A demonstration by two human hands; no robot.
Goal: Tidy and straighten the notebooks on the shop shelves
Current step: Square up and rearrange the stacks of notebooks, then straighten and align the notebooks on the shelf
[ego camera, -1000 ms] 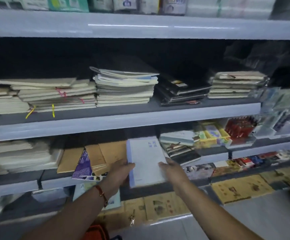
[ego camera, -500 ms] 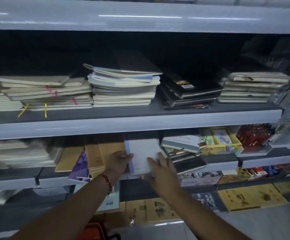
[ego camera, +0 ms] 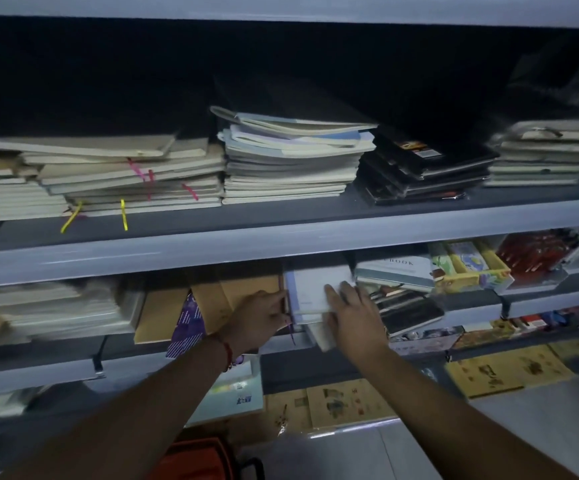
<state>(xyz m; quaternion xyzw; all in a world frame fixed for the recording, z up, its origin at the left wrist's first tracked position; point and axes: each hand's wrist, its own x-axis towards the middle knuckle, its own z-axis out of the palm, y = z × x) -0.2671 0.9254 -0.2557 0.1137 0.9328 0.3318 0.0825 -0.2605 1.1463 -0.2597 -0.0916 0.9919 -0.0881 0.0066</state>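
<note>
Here, both hands work at the white notebook [ego camera: 310,291], which lies flat on the middle shelf [ego camera: 471,306], pushed partly under the shelf above [ego camera: 246,251]. The left hand [ego camera: 258,318] rests at the notebook's left edge with fingers curled against it; whether it pinches the cover or only steadies it cannot be told. The right hand [ego camera: 353,315] lies flat, fingers straight and spread, pressing on the notebook's right front corner.

Risks, as judged from this view: a pale booklet [ego camera: 322,336] beneath the right hand juts over the shelf lip and could slide off if the push drags it. The dark notebooks [ego camera: 405,308] just to the right lean in a loose slant and touch the working area; a sideways nudge could topple them forward. On the left, the brown kraft notebooks [ego camera: 232,296] and a purple patterned one [ego camera: 187,322] overlap at angles, so the white notebook may ride up onto them rather than seat square.

Surroundings: above sit 4 plainly separate stacks, including cream notebooks with ribbon markers [ego camera: 132,181], a pale stack [ego camera: 291,164], and black notebooks [ego camera: 423,171]. The low overhang of that shelf limits headroom and hides the notebook's far end.
</note>
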